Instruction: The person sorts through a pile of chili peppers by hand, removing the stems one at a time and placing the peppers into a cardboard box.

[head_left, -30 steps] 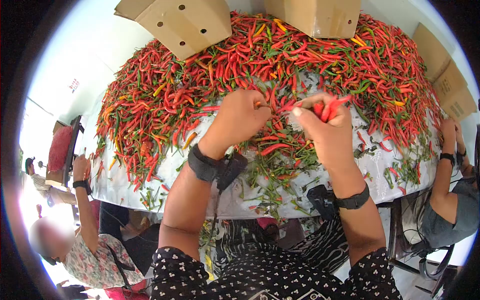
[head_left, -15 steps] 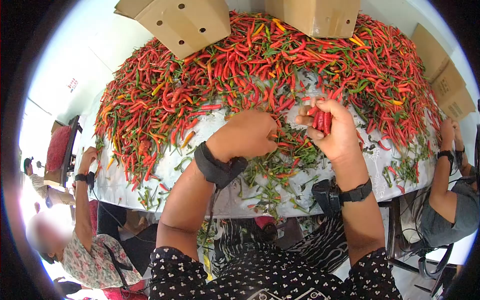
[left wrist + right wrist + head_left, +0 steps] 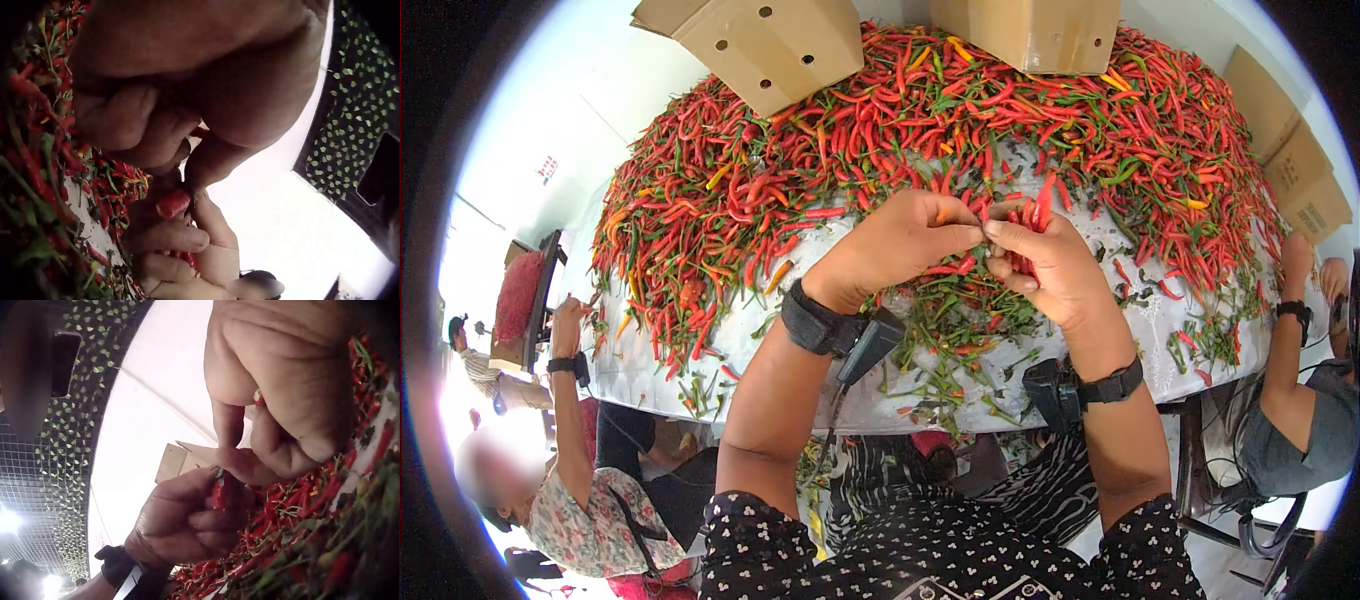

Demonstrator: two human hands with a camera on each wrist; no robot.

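Observation:
My left hand is curled, its thumb and fingertips meeting those of my right hand over the table. The right hand holds several red chillies; one points up past its thumb and others lie in its curled fingers. In the right wrist view, a red chilli with its green stem end up lies in the left hand's curled fingers, the stem at the joined fingertips. From the left wrist, a red chilli shows right beside the meeting fingertips. The fingers hide most of what each hand holds.
A broad heap of red chillies covers the back and sides of the white-covered table. Green stems lie nearest me. Cardboard boxes stand at the back. Other people work at the left and right.
The hands were close, moved apart half a second ago with the left lower, and are now together again at the fingertips. A chilli now points up from the right hand.

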